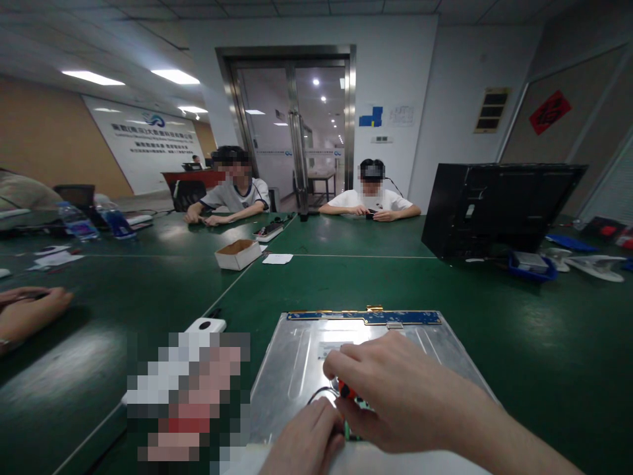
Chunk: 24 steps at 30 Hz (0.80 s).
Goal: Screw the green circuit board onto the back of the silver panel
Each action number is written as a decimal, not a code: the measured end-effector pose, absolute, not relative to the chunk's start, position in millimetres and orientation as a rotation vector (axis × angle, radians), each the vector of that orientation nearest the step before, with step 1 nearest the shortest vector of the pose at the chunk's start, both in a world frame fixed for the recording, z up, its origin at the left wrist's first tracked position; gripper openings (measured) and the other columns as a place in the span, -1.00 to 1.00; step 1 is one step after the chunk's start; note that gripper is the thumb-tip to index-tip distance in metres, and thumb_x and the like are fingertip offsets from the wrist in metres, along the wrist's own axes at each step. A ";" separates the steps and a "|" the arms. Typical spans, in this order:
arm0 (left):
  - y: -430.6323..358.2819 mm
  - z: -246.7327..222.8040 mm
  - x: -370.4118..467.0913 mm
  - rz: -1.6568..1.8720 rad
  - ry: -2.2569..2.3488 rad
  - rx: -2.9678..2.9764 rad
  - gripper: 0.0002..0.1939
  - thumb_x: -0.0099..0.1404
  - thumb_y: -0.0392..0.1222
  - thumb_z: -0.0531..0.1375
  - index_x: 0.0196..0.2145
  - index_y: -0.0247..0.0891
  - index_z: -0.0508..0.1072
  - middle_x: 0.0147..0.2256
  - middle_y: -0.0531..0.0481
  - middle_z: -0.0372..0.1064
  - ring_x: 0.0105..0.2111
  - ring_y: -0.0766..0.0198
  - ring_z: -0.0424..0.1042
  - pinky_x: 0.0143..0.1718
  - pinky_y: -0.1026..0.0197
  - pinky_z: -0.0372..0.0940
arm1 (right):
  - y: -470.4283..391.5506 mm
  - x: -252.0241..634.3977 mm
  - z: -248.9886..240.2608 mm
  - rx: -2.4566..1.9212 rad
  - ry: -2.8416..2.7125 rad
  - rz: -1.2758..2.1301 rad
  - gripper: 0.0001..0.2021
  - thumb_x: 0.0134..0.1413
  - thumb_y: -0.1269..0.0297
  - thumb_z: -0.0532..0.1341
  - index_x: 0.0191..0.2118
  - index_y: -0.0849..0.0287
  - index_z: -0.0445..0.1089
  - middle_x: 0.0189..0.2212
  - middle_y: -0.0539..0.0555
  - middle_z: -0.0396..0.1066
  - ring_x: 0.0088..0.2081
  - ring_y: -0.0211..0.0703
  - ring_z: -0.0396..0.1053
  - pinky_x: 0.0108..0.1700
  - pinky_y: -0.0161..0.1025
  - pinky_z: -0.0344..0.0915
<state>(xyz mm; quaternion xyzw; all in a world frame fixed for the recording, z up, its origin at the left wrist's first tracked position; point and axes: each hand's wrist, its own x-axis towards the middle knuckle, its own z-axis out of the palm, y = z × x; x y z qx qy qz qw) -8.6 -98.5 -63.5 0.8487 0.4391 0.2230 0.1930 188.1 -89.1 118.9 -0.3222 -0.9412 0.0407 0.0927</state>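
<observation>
The left hand [309,439], nearest, rests with bent fingers at the lower edge of the metal panel [297,369], beside a green circuit board [353,432]; whether it grips anything, I cannot tell. The right hand [388,389] is closed around a small orange-and-black object [345,389] just above that board. The panel lies on the green table [370,284], 1 blue strip board [405,318] along its far edge. Farther off stand 1 open box [238,256] and, to the right, 1 black monitor [494,211]. Across the table sit 2 people, before glass doors [267,119].
</observation>
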 end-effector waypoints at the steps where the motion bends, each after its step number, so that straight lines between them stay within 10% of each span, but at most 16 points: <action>1: -98.4 -63.7 -8.6 0.629 1.233 2.381 -0.92 0.26 -0.24 0.11 -0.30 -0.14 0.39 -0.29 0.03 0.45 -0.34 0.20 0.42 -0.29 0.26 0.35 | -89.0 187.9 118.8 -0.956 -2.799 0.118 -0.88 0.12 0.30 0.10 -0.20 0.13 0.24 -0.37 -0.02 0.42 -0.47 -0.23 0.32 -0.56 -0.25 -0.18; 24: -99.3 -56.0 -7.9 0.666 1.191 2.371 -0.88 0.30 -0.24 0.09 -0.23 -0.14 0.40 -0.24 0.00 0.46 -0.30 0.19 0.44 -0.24 0.26 0.37 | -88.6 188.2 116.4 -0.938 -2.798 0.093 -0.89 0.15 0.28 0.12 -0.20 0.12 0.24 -0.36 -0.04 0.43 -0.46 -0.23 0.32 -0.55 -0.25 -0.15</action>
